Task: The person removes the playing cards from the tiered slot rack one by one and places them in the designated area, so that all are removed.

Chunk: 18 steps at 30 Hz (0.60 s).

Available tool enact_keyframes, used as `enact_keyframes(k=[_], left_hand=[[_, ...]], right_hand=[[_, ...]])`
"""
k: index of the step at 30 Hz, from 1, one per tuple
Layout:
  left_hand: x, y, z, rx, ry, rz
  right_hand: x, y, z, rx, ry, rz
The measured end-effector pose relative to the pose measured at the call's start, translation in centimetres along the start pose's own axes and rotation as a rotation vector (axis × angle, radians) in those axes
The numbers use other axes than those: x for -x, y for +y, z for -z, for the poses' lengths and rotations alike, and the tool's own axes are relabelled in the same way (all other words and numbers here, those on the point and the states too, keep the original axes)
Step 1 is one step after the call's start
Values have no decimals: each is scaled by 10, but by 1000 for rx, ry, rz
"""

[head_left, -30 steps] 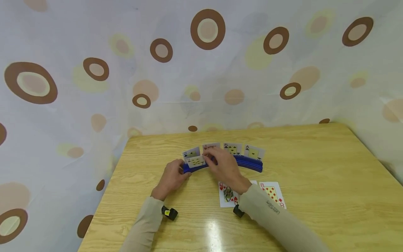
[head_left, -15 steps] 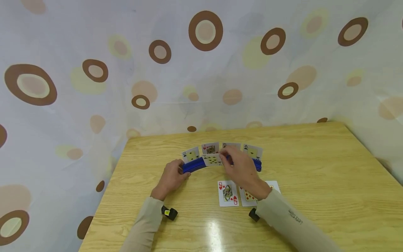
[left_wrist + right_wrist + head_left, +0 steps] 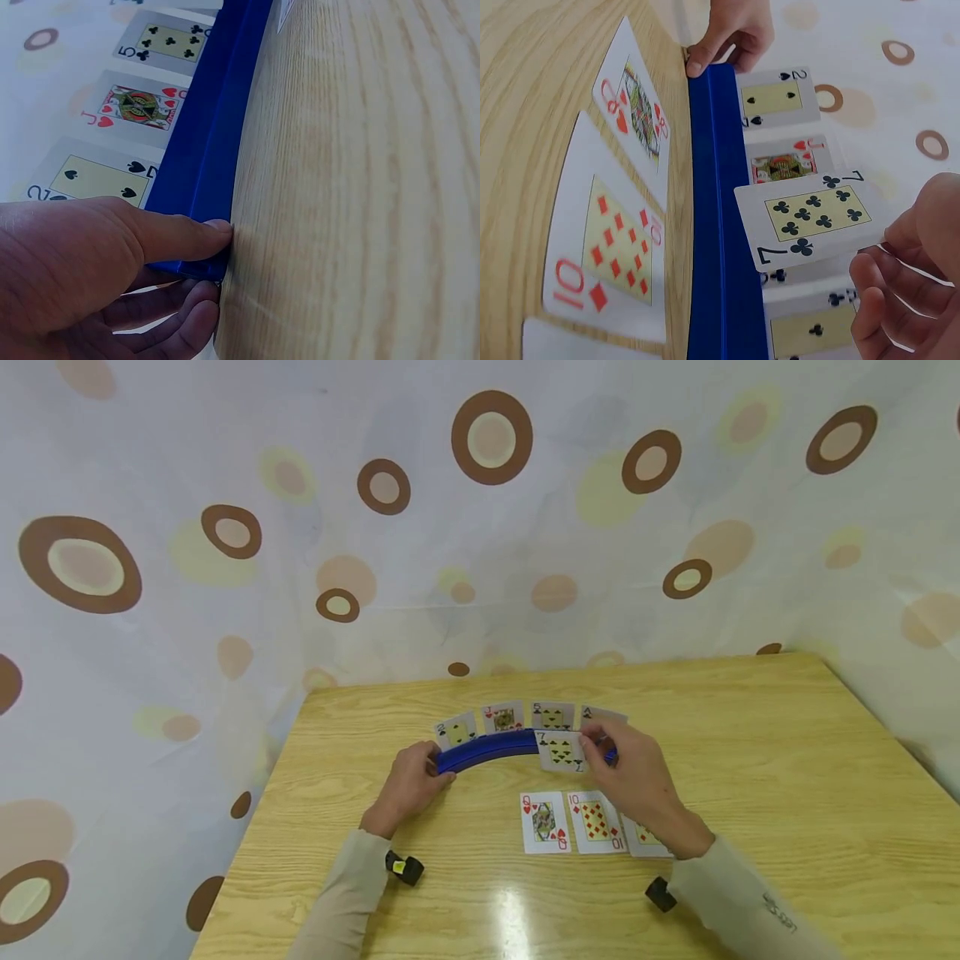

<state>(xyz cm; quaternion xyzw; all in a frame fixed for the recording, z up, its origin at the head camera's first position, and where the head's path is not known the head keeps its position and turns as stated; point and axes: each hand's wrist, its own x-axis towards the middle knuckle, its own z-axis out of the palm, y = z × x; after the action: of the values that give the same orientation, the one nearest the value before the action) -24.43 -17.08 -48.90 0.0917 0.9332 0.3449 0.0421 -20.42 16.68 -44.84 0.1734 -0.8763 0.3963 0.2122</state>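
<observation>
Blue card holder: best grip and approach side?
Likely the left end of the blue card holder, from the person's left, where the left hand grips it: the two of spades and the jack of hearts stand along its rear, the front bare there.

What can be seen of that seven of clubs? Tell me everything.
The seven of clubs is a flat, white, paper-like playing card with black clubs on a pale yellow panel and a 7 at two opposite corners. The person's right grip pinches it near another corner. Face visible and tilted, it overlaps the blue holder in the head view; whether they touch is unclear.
</observation>
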Motion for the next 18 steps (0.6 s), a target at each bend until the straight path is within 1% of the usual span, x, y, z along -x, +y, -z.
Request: enact_keyframes(k=[3,8,14,18], left_hand=[[0,1,-2,-6,1,-3],[0,-1,-2,-7,3,-7],[0,-1,-2,-3,3,-15],[0,-2,-2,-9,1,-23]], right_hand=[[5,7,9,-4,17,-15],[8,12,18,21,40,-57],[16,16,29,45,52,-114],[24,22,37,53,56,-152]])
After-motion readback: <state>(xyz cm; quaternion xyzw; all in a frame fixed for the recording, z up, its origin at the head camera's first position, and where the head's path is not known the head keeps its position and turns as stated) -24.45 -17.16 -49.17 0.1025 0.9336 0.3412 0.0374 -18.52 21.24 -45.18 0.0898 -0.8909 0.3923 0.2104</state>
